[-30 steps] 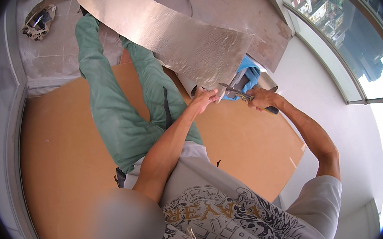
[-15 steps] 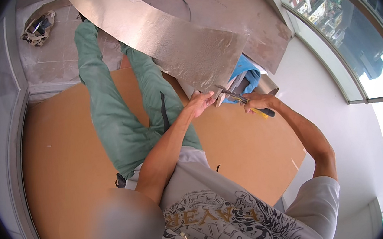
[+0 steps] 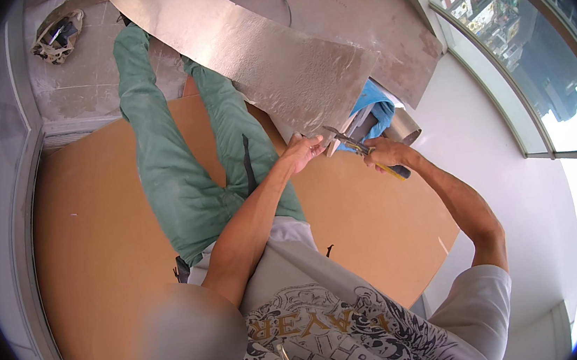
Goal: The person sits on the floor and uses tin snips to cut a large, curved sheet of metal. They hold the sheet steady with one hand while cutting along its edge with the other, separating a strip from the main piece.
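Note:
A long, curved silvery metal-like sheet stretches from the far left over my legs to the centre. My left hand is closed on its near corner, thumb and fingers pinching the edge. My right hand grips snips with black and yellow handles. Their jaws point left and up at the sheet's near edge, just right of my left fingers. Whether the blades touch the sheet is hard to tell. A blue cloth and a light, box-like thing lie under and beside the sheet's right end.
Under me lies a large brown board. A bag with tools sits on the far-left tiled floor. Beyond the sheet is a dusty brown panel with a thin dark strip. A curved window runs along the right; a door frame stands left.
The snips' handles have shifted slightly left and downward in my right hand, with the jaws still by the sheet's edge. My left hand keeps its place; the view moved a little.

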Tool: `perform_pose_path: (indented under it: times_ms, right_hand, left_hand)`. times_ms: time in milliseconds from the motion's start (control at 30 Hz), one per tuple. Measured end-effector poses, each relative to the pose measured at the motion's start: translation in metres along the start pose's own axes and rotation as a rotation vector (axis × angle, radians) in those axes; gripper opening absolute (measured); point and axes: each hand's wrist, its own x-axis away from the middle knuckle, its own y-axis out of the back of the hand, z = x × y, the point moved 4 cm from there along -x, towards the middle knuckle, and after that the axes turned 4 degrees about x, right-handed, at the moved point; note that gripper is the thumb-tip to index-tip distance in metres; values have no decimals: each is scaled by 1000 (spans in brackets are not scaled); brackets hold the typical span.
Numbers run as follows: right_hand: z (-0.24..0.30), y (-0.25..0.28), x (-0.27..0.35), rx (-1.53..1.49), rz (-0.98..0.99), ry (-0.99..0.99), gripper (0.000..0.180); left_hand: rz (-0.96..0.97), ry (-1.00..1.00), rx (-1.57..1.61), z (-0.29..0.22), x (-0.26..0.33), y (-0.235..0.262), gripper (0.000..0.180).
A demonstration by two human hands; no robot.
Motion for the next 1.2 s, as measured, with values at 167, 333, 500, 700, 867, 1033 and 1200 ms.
perform_pose_path:
  times_ms: [167, 333, 500, 700, 867, 1033, 1200]
  right_hand:
    - [-1, -6, 2, 12, -119, 20, 37]
    - [3, -17, 7, -19, -140, -8, 32]
    - [23, -7, 21, 27, -158, 21, 32]
    - [27, -15, 0, -36, -22, 64, 37]
    - [36, -17, -4, -12, 95, -61, 42]
    - [44, -11, 12, 9, 198, -224, 46]
    - [17, -21, -8, -347, 280, -294, 45]
  left_hand:
    - [-15, -58, 13, 5, -8, 9, 52]
    - [-388, -500, -813, 12, 1, 27, 94]
    - [-328, -892, -1464, -34, 69, -41, 69]
    - [-334, -928, -1360, -36, 58, -22, 25]
    - [-338, -823, -1384, -24, 43, -18, 22]
    - [-263, -680, -1493, -12, 34, -29, 22]
    - [-216, -708, -1519, -9, 30, -34, 22]
